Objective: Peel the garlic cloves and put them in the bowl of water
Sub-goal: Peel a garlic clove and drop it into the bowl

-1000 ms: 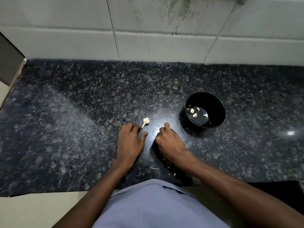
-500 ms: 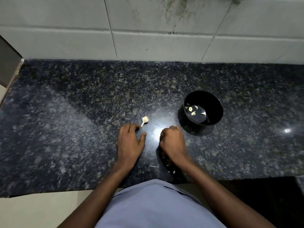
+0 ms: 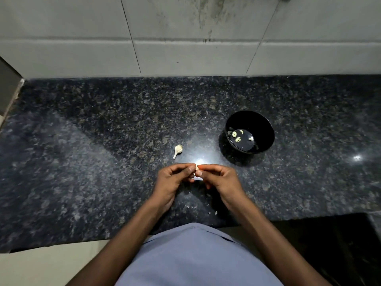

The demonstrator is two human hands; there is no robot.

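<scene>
Pale grey wall tiles (image 3: 185,34) stand behind a dark speckled stone counter (image 3: 103,141). Close to the camera is a person in a blue shirt (image 3: 195,256), with both arms reaching out over the counter. On the right side of the counter sits a round black bowl (image 3: 266,131) with water and a few peeled pale garlic cloves (image 3: 237,137) in it. The left hand (image 3: 175,180) and the right hand (image 3: 220,180) meet in the middle, fingers curled, and together they pinch a small pale garlic clove (image 3: 197,168) between their tips. It is mostly hidden, so it is hard to tell if it has skin. Just beyond the hands lies a whitish garlic piece with a stalk (image 3: 177,150). Tiny skin bits (image 3: 212,213) lie near the counter edge.
</scene>
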